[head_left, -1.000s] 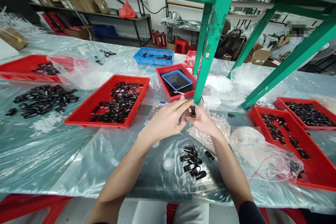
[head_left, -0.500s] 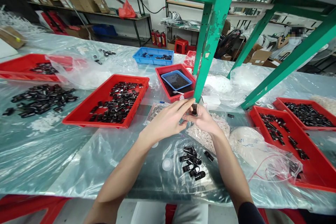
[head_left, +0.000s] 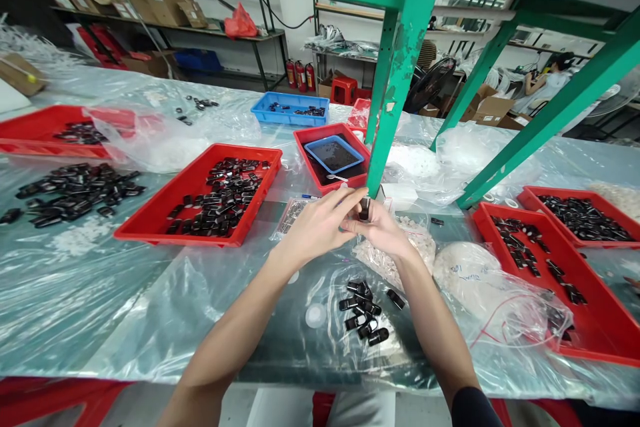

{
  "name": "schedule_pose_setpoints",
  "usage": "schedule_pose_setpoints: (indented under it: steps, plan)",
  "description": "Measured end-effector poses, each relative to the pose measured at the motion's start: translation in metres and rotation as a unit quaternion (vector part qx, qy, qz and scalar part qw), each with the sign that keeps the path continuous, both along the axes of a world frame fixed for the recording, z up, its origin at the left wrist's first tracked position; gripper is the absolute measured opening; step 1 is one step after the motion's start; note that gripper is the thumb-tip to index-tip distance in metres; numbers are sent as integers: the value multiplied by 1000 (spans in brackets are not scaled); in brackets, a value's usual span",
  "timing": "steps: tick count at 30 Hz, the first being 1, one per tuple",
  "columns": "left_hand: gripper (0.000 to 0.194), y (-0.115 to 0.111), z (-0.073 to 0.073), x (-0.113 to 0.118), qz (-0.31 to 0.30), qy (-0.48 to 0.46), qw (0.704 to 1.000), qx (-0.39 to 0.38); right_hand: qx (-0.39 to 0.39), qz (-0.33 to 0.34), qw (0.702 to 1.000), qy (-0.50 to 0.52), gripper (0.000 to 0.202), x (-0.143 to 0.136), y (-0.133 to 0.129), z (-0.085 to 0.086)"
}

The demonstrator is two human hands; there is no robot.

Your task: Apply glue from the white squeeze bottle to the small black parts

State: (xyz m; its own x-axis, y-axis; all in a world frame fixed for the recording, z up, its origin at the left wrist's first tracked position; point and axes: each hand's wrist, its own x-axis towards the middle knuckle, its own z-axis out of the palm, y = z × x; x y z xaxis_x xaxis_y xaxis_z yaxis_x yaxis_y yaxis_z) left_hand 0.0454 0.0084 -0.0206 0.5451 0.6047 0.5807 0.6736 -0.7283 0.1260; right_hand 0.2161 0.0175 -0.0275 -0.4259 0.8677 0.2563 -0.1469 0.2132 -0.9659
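Both of my hands meet above the middle of the table. My right hand (head_left: pixel 385 232) pinches a small black plastic part (head_left: pixel 365 208) upright between its fingers. My left hand (head_left: pixel 320 225) reaches over it, fingertips touching the top of the same part. Below my hands lies a small heap of the same black parts (head_left: pixel 364 312) on the plastic sheet. Under my right wrist sits a clear bag of small white pieces (head_left: pixel 417 240).
A red tray (head_left: pixel 150 230) of black parts lies to the left, another red tray (head_left: pixel 600 333) to the right. A red tray (head_left: pixel 305 140) with a blue dish stands behind my hands beside a green post (head_left: pixel 395 93). Loose black parts (head_left: pixel 75 190) lie far left. A person sits far right.
My hands stay together on the black part and have drifted slightly up and left in view; the camera has shifted a little.
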Motion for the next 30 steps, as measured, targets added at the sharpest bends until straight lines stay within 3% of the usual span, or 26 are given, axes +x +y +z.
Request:
schedule_pose_setpoints:
  steps: [19,30]
  plan:
    - [53,0,0,3,3,-15,997,69,-4,11,1000,15,47,1,-2,2]
    - [54,1,-1,1,-7,-21,998,65,-13,-1,1000,-16,50,0,-4,4]
